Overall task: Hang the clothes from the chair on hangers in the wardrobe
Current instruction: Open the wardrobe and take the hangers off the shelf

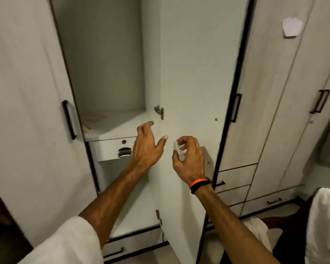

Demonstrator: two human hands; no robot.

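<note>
- Sleeve-wise, our white cuff (pixel 65 242) is sitting closest to the lens at bottom left, with both bare forearms reaching up from there.
- Over on the left, the left door (pixel 27 111) is swinging wide, black handle (pixel 70 120) facing us.
- We're looking into an open wardrobe (pixel 103 63): no clothes showing inside, no rail in frame, just a shelf (pixel 112 124) with what might be thin hangers lying on it (too faint to call), and a small drawer (pixel 114 149) under it.
- Our left hand (pixel 147 147) is hovering with fingers spread, gripping nothing, just in front of the shelf edge.
- Our right hand (pixel 189 159) is hanging loosely curled beside it, also holding nothing, in front of the right door (pixel 189 73).
- The clothes (pixel 324 225) seem to be that white fabric draped over something dark at far right, probably the chair, well apart from both hands.
- Our guess: doors are sorted, so we're grabbing a hanger first, then turning right for a garment.
- Watch that right door's edge and its hinges (pixel 159 111); it's standing between us and the chair side, so we're swinging around it, not through.
- Plenty of room inside the bay.
</note>
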